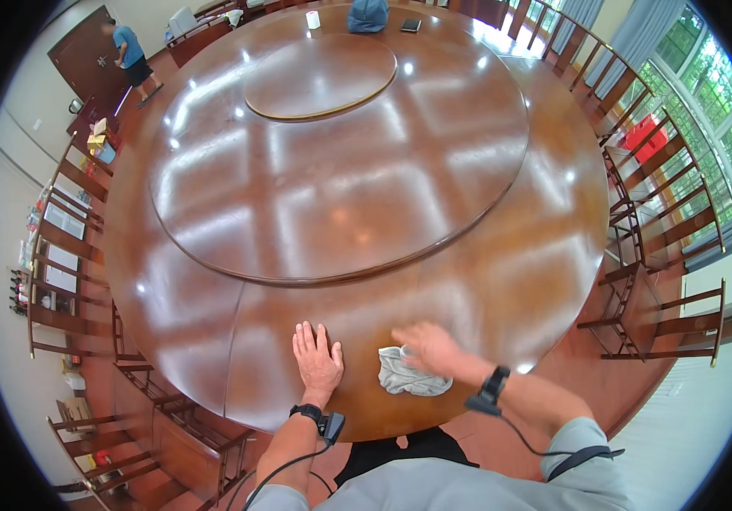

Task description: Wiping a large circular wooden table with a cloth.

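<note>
My left hand [317, 362] rests palm down on the near edge of a round, polished wooden table [359, 415], its fingers straight and thumb apart. It holds nothing. To its right lies a crumpled light grey cloth [414, 378]. My right hand [431, 350] is over the cloth's upper right part, blurred by motion, with its fingers reaching left past the cloth's far edge. Whether it grips the cloth or only hovers over it is unclear. Both wrists carry black straps with small devices and cables.
A large turntable [340, 223] with a smaller raised disc [321, 76] covers the table's middle. At the far side are a blue bag [367, 16], a black notebook [411, 25] and a white tissue roll [313, 20]. Wooden chairs [187, 441] ring the table. A person [128, 54] stands near a door.
</note>
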A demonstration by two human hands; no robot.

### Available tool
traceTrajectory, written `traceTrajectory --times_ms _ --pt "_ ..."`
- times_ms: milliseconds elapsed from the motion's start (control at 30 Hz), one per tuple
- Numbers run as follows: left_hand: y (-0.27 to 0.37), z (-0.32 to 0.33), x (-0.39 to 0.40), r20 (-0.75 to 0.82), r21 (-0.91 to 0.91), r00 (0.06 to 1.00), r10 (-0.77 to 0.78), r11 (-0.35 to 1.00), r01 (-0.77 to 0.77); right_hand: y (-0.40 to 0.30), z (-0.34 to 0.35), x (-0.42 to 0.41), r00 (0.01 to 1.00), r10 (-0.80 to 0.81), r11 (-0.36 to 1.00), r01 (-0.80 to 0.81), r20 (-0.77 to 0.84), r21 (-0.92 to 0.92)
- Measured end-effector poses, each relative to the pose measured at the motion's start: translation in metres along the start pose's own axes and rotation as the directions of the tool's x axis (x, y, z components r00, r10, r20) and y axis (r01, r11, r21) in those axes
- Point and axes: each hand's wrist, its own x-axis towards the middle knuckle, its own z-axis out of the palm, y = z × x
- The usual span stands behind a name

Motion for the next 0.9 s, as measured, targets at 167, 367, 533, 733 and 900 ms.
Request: traceTrajectory --times_ms 167,367,533,733,900 --pt "0.010 0.000 0.004 0.003 0.003 1.000 0.002 1.000 -0.002 -0.042 0.033 -0.036 0.999 0.028 1.000 -0.028 -0.042 -0.002" --pt "0.004 -0.006 -0.001 0.010 0.025 1.000 -0.007 1.000 0.007 -0.047 0.048 -0.055 0.994 -0.040 0.988 0.025 -0.102 -0.152" --pt "0.012 0.003 -0.001 0.014 0.008 1.000 0.014 1.000 -0.014 -0.011 0.047 -0.058 0.966 -0.186 0.976 0.161 -0.177 -0.149" --pt "0.006 -0.005 0.004 0.029 0.044 1.000 0.001 0.999 -0.002 0.024 0.024 -0.014 0.908 -0.013 0.986 -0.059 -0.420 -0.158" --pt "0.004 -0.005 0.002 0.022 0.069 1.000 0.002 0.998 -0.004 -0.004 0.053 0.026 0.892 -0.092 0.993 0.051 -0.443 -0.103"
